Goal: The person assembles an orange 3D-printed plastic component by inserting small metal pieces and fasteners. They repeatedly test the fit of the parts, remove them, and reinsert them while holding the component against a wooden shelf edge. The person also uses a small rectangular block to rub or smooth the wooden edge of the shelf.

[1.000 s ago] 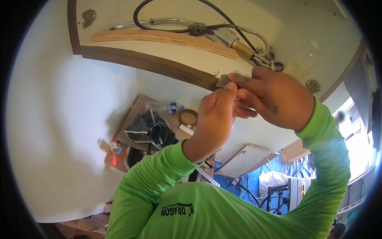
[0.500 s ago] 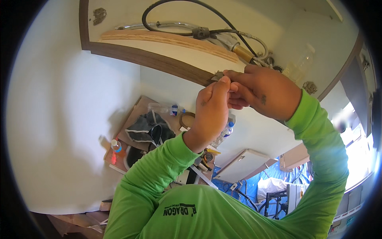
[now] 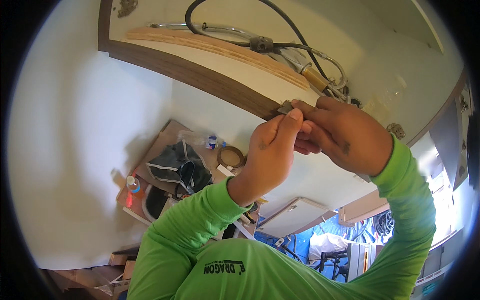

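Observation:
My left hand and my right hand meet at the brown front edge of an open cabinet. Their fingertips are pinched together around a small, ragged grey-brown piece, which looks thin and sits against the edge strip. The right index finger presses on it from the right, while the left thumb lies just below. My other fingers are curled and partly hidden behind the hands, so how each one grips cannot be made out.
Inside the cabinet lie a plywood strip, a black hose and metal hoses. Lower down, a tabletop holds a dark grey bag, a tape roll and a bottle with orange liquid. A white panel leans at lower right.
Both hands and the small piece sit slightly lower and farther right in the picture. The whole view has shifted, and the pinch looks much the same.

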{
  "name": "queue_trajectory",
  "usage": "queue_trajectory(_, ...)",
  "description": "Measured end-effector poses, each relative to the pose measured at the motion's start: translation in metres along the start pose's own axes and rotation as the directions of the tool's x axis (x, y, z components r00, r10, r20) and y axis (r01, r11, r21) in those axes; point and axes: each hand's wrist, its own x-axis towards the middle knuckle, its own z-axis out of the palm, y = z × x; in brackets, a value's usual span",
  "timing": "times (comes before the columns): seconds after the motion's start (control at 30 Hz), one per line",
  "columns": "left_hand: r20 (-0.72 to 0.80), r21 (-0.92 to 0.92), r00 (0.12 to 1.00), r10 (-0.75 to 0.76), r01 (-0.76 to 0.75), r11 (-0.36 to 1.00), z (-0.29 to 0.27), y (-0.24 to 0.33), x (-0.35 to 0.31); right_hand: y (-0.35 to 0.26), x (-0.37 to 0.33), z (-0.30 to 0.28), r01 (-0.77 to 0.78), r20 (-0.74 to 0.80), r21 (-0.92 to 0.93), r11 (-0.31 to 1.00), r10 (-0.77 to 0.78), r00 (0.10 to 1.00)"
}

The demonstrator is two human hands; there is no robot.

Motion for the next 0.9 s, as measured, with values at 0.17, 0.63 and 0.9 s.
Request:
queue_trajectory(0.17,0.05,-0.088,0.999,-0.002,0.007,0.996,-0.018,0.0,0.017,0.009,0.019,0.014,0.011,-0.082,-0.006,1.0,-0.011,0.997)
queue_trajectory(0.63,-0.04,-0.112,0.999,-0.031,0.027,0.993,0.023,0.009,-0.014,-0.01,-0.015,-0.011,0.006,-0.026,-0.045,0.999,-0.007,1.0)
queue_trajectory(0.9,-0.057,-0.058,0.998,0.002,-0.006,0.998,0.001,0.01,-0.005,-0.013,0.009,-0.011,-0.029,0.053,-0.032,0.999,0.031,0.998)
